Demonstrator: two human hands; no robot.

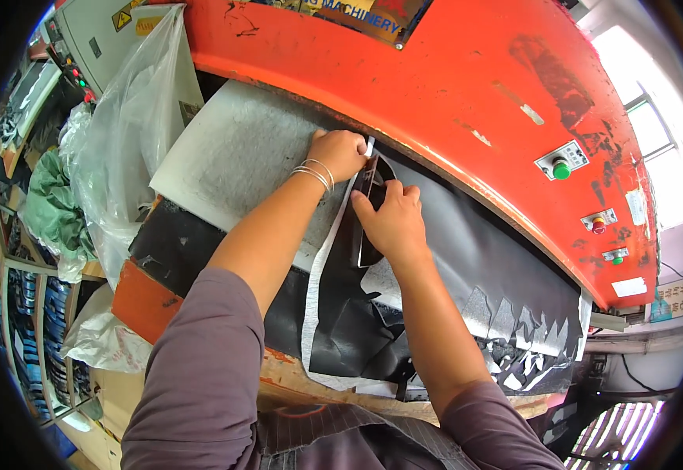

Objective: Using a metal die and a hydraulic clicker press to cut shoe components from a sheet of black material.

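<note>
A black sheet with a pale underside [466, 227], probably leather or synthetic leather, lies on the machine bed, its near part cut into ragged scraps. My right hand [394, 219] grips a narrow, dark-walled cutting die [368, 196] standing on the sheet's left part, thumb on the near wall and fingers over the far one. Farther back and to the left, my left hand [340, 155] is closed at the sheet's far left edge. A small white strip pokes out by its fingers; what they pinch is hidden. A worn whitish board [228, 141] lies under my left forearm.
The machine's red beam [474, 94] crosses just beyond both hands, with a green button [561, 169] and a red knob [598, 225] on its right. Clear plastic sheeting [134, 117] hangs at left beside a grey control cabinet [95, 39]. Shelves of blue items [32, 337] stand lower left.
</note>
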